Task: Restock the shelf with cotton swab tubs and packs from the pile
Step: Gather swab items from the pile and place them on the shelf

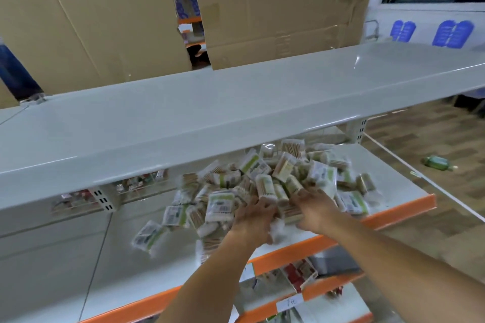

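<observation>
Both hands, left hand (pixel 253 214) and right hand (pixel 313 208), have fingers closed round tubs (pixel 278 195) at the pile's (pixel 262 181) six o'clock edge; next, probably lifting them onto the shelf (pixel 236 102).

Glossy shelf (pixel 236 102); corrugated cardboard (pixel 91 21).

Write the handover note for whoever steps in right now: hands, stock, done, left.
Left hand and right hand: both in the front of the pile, fingers closed around tubs; the exact grip is blurred.
Stock: tubs and packs lie in a loose heap on the orange-edged shelf.
Done: nothing lined up yet; the top shelf is bare.
Left: sort the whole heap into rows.
</observation>
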`<state>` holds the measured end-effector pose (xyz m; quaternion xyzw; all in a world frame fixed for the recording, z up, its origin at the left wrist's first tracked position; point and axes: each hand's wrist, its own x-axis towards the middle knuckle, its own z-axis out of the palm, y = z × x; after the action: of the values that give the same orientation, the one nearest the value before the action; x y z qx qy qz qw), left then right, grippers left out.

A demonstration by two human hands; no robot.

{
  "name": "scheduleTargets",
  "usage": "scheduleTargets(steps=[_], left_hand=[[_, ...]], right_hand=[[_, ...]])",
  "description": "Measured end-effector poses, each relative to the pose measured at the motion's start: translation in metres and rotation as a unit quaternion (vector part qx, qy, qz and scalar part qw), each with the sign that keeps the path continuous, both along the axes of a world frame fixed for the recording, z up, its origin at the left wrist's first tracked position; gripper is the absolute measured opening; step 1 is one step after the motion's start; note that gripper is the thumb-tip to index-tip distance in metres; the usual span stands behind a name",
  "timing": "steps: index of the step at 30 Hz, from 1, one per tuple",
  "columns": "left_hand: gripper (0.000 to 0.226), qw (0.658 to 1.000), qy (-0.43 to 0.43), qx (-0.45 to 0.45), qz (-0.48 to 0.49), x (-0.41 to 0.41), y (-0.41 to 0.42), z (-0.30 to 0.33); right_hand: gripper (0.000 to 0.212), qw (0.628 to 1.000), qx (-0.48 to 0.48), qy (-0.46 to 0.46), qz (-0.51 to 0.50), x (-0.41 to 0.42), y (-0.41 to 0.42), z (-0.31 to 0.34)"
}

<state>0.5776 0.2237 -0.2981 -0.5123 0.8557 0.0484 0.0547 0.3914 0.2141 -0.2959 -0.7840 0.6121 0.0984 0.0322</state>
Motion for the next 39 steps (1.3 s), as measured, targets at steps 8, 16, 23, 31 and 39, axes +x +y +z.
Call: scheduleTargets(steps=[8,16,23,31,39], left_hand=[[0.076,0.981,0.186,0.046,0.031,0.018,-0.013,0.001],[0.028,0.8,0.534,0.211,0.174,0.024,-0.013,0.029],[0.058,0.517,0.719,0.396,0.245,0.035,-0.018,0.037],[0.056,0.535,0.684,0.441,0.225,0.038,-0.013,0.03],[0.052,0.509,0.698,0.44,0.243,0.048,-0.005,0.029]], right_hand=[[0.039,0.999,-0.028,-0.035,-0.02,0.006,-0.006,-0.008],[0.035,0.979,-0.004,-0.184,-0.092,0.006,-0.005,0.008],[0.036,0.91,0.074,-0.368,-0.174,0.006,-0.008,0.028],[0.022,0.708,0.141,-0.636,-0.273,0.011,0.003,0.032],[0.032,0.618,0.211,-0.698,-0.293,0.018,0.013,0.033]])
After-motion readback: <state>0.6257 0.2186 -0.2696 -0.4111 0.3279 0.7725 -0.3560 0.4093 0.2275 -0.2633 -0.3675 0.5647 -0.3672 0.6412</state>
